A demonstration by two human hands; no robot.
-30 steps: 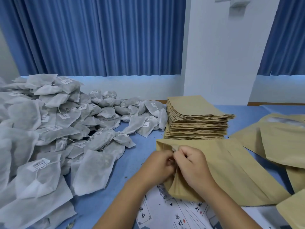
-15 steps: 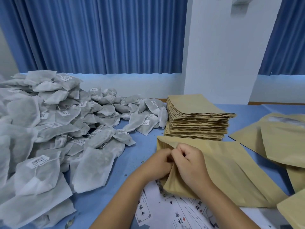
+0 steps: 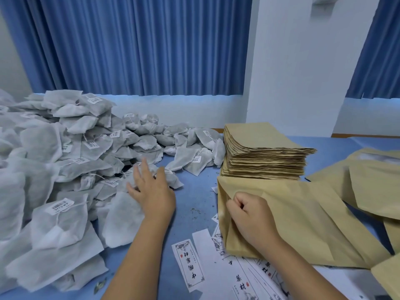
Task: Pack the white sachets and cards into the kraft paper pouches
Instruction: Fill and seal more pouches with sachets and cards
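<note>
Left hand (image 3: pixel 151 192) over sachets (image 3: pixel 54 169); right hand (image 3: pixel 249 217): pouch (image 3: pixel 307 213)

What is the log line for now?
left hand: open over white fabric sachets | right hand: grips flat brown kraft paper pouch edge

Sachets (image 3: pixel 71 169) heap at the table's (image 3: pixel 194 198) left; stacked pouches (image 3: pixel 262 156) lie far right, cards (image 3: pixel 190 265) near, between them.
</note>
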